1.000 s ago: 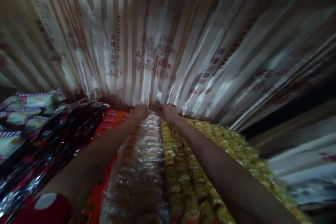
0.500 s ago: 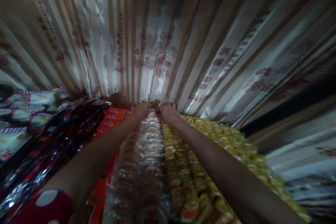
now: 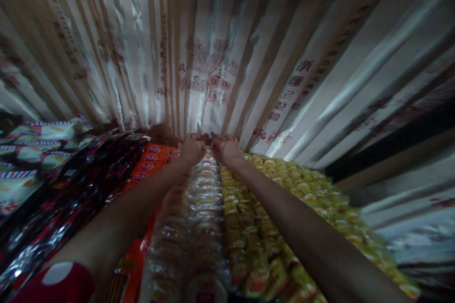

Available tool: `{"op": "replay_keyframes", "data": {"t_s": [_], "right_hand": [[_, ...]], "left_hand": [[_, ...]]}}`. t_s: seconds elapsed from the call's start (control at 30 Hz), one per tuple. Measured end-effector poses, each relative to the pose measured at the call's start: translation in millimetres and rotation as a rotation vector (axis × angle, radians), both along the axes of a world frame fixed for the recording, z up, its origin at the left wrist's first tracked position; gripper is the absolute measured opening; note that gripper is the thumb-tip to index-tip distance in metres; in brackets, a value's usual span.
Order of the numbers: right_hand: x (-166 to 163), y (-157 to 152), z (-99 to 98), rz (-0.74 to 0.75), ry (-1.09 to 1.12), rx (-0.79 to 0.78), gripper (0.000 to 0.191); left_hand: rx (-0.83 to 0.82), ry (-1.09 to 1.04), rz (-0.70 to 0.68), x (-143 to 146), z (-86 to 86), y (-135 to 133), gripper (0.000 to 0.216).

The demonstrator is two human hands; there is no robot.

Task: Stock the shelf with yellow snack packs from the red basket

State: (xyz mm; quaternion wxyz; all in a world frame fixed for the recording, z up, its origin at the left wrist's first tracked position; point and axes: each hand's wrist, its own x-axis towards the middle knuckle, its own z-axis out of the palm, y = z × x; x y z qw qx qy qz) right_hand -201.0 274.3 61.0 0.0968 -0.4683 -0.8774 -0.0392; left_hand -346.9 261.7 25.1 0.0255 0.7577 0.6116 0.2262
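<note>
Both my arms reach far forward along hanging strips of snack packets. My left hand (image 3: 192, 148) and my right hand (image 3: 225, 148) are closed in fists side by side at the far top end of a clear strip of round biscuits (image 3: 201, 218). Each fist seems to grip that strip's top, where it meets the striped cloth (image 3: 209, 71). What the fingers pinch is too dark to make out. Yellow snack strips (image 3: 270, 227) hang under my right forearm.
An orange packet strip (image 3: 147, 165) lies left of my left arm. Dark red foil packets (image 3: 71, 199) and white packets with striped edges (image 3: 39, 144) fill the left side. A striped cloth with red printed characters covers everything behind. A dark gap (image 3: 391, 149) opens at right.
Both fists have drawn slightly closer and lifted a little at the strip's top. The view has shifted a bit; nothing was let go.
</note>
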Motion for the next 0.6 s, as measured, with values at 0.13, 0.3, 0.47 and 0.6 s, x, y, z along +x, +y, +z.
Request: {"op": "replay_keyframes", "data": {"t_s": [0.13,0.3,0.47,0.6], "right_hand": [[1,-7,8.9,0.116,-0.088,-0.121,0.016],[-2,-11,8.7,0.109,-0.157,-0.183,0.013],[-3,-14,4.4,0.065,-0.151,-0.108,0.015],[-4,-18,4.4,0.031,-0.164,-0.044,0.018]], "left_hand": [[-0.072,0.07,-0.05,-2,1.4,4,0.018],[-0.101,0.113,-0.047,0,5.9,2,0.021],[0.028,0.092,0.007,-4,6.9,-7,0.016],[-0.003,0.136,-0.083,-11,3.6,-12,0.017]]}}
